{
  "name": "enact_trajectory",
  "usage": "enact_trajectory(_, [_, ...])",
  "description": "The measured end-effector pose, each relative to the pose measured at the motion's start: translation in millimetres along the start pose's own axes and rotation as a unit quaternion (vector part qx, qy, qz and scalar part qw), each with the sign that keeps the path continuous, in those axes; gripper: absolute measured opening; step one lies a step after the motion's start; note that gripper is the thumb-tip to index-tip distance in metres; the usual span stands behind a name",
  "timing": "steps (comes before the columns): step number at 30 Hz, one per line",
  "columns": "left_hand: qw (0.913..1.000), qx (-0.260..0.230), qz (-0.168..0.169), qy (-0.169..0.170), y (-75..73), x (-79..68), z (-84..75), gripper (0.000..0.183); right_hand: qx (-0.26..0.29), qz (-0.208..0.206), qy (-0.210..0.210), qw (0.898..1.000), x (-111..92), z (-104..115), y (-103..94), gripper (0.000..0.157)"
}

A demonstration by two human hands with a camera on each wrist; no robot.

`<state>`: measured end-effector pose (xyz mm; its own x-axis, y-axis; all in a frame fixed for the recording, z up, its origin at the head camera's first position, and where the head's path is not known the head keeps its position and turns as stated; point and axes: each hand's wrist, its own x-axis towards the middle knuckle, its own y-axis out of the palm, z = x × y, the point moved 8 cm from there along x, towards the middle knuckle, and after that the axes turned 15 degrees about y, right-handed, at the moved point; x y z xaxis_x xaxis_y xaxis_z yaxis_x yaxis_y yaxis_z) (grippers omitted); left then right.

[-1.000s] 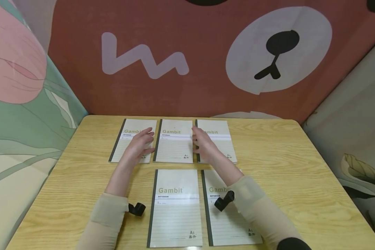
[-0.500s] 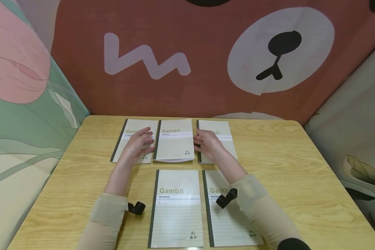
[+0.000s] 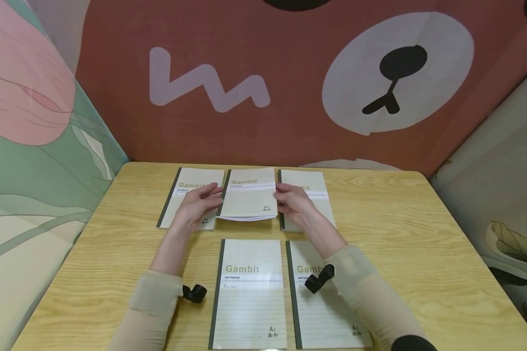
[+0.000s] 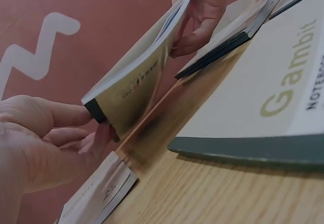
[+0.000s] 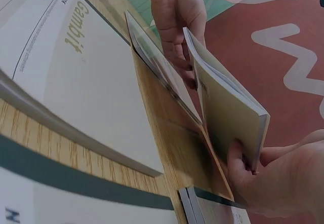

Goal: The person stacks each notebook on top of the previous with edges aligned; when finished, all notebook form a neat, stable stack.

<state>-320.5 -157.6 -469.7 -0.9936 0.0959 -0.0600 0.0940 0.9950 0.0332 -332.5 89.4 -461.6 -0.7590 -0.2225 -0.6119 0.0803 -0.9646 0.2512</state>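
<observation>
**Mid notebook up off flat since 1 s ago; rest unmoved**

Near edge of mid notebook has come up; a sec ago it lay flat on the counter. L hand and R hand have closed in on its sides.

Loc: mid notebook sits by the counter's far edge, between back-left notebook (nearest far L corner) and back-right notebook. It's tilted, near edge higher, pages splaying a bit there. Can't tell if its far edge is fully clear of the counter.

Grip: L fingers clamped on the dark spine side, thumb above, rest below, per L wrist view. R hand pinches the opp. side, w/ a digit under the back cover.

Front-left notebook and front-right notebook lie flat, side by side w/ a gap, toward the counter's near edge (edge itself out of frame). R sleeve is over part of the latter.

Step, my read: early pickup, two-handed. Next move prob. calls for holding both side grips evenly, leveling it, and getting height over its neighbors b4 any sideways travel; loose pages could flop if one side slips.
</observation>
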Motion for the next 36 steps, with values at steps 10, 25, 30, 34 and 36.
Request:
enact_trajectory(10, [0.9992, 0.009, -0.015, 0.036, 13.7, -4.9, -17.4, 0.07, -0.026, 0.007, -0.034, 0.999, -10.5, 12.3, -13.3, 0.054])
enact_trajectory(25, [0.9936, 0.055, 0.066, 0.073, 80.6, -4.1, -31.4, 0.066, -0.033, -0.006, -0.044, 0.998, -30.3, 25.5, -77.4, 0.056])
enact_trajectory(30, [0.9893, 0.072, 0.105, 0.07, 109.7, -2.0, -30.1, 0.072, -0.027, 0.007, -0.048, 0.998, -36.3, 28.6, -105.8, 0.06])
enact_trajectory(34, [0.9896, 0.053, 0.114, 0.069, 123.3, 2.2, -26.3, 0.073, -0.021, 0.022, -0.049, 0.998, -39.3, 29.7, -118.3, 0.061])
enact_trajectory(36, [0.9906, 0.029, 0.114, 0.069, 127.4, 4.4, -24.5, 0.069, -0.024, 0.031, -0.049, 0.998, -39.9, 29.4, -121.8, 0.062])
